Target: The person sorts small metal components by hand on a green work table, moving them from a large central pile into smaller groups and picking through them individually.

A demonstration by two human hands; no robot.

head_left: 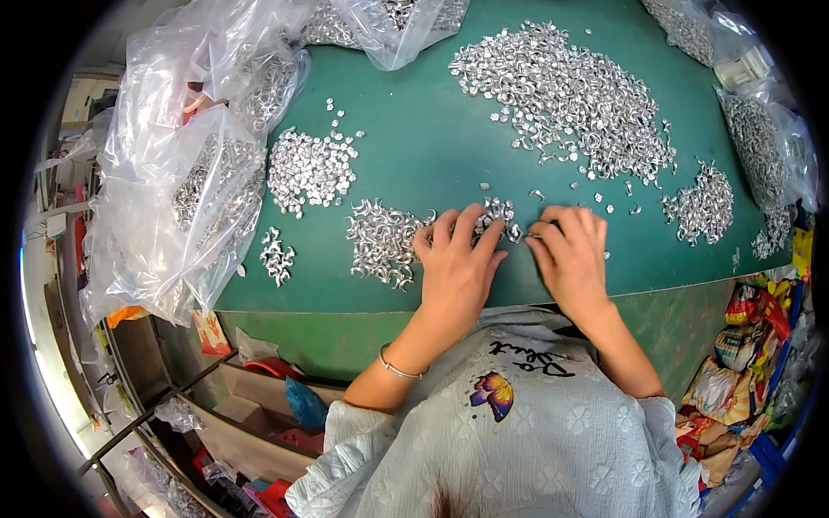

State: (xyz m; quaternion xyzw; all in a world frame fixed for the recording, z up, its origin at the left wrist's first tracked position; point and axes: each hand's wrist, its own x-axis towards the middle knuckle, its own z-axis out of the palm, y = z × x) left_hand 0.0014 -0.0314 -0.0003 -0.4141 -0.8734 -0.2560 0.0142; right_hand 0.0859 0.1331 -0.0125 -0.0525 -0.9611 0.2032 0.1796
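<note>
Small silvery metal pieces lie in heaps on a green tabletop. My left hand rests beside a heap of curved metal pieces, its fingers bent and apart, fingertips down on the table. A small cluster of pieces lies at its index finger, between my two hands. My right hand is just right of that cluster, its thumb and index finger nearly together at the tips. Whatever they pinch is too small to make out. A few loose pieces lie just beyond both hands.
A large pile of mixed pieces spreads at the far right. Flower-shaped pieces form a heap at left; another heap is at right. Clear plastic bags of pieces line the left side. Below is an open drawer.
</note>
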